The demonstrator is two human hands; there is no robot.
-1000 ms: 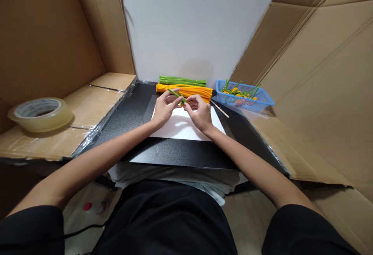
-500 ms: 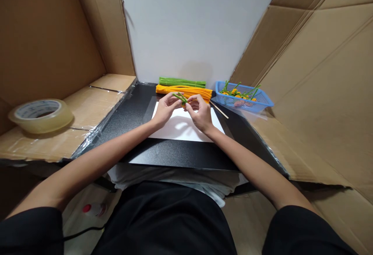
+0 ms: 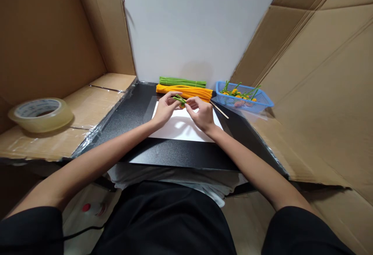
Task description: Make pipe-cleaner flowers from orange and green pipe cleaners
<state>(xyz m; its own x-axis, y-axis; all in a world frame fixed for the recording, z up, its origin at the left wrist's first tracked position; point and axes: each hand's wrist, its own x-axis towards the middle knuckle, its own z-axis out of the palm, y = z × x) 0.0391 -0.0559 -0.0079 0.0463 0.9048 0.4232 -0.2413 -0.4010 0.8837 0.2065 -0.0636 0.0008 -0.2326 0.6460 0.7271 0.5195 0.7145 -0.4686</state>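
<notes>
My left hand (image 3: 166, 107) and my right hand (image 3: 201, 113) meet above the far edge of a white paper sheet (image 3: 180, 129). Between their fingertips is a short green pipe cleaner piece (image 3: 179, 99), twisted around a small orange bit that the fingers mostly hide. Both hands pinch it. Just beyond my fingers lies a bundle of orange pipe cleaners (image 3: 186, 91), and a thinner bundle of green pipe cleaners (image 3: 182, 82) lies behind that.
A blue plastic basket (image 3: 230, 101) at the far right holds several orange-and-green pipe cleaner pieces. A thin wooden stick (image 3: 219, 110) lies beside the paper on the black table (image 3: 175, 152). A clear tape roll (image 3: 40, 115) sits on cardboard at left; cardboard walls flank the table.
The green piece now sits lower and closer in my fingers, its ends less spread. My hands have drawn slightly together, and the orange bit shows less.
</notes>
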